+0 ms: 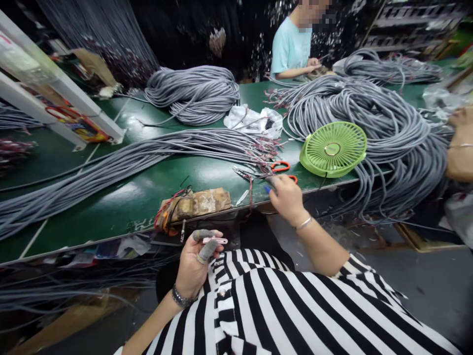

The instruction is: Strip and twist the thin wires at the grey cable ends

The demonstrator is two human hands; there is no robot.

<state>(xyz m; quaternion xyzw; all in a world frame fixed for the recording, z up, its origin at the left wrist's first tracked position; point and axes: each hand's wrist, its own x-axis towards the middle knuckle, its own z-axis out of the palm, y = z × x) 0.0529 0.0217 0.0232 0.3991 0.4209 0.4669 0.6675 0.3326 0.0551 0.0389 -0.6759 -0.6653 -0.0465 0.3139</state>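
Grey finger covers wrap the thumb and a finger of my left hand, which pinches a small pale plastic piece with a hole at its end. That hand is held above my lap, in front of the table edge. At the front of the table my right hand closes over the handles of small metal pliers; a bit of blue grip shows by the thumb. Orange-handled scissors lie under and beside its fingers. Close by on the tabletop are a white strip and a thin red wire.
A long bundle of grey cables runs across the green table. Coiled cables lie behind, and a larger pile right. A green fan, a taped block and a plastic bag stand nearby. Opposite sits a person.
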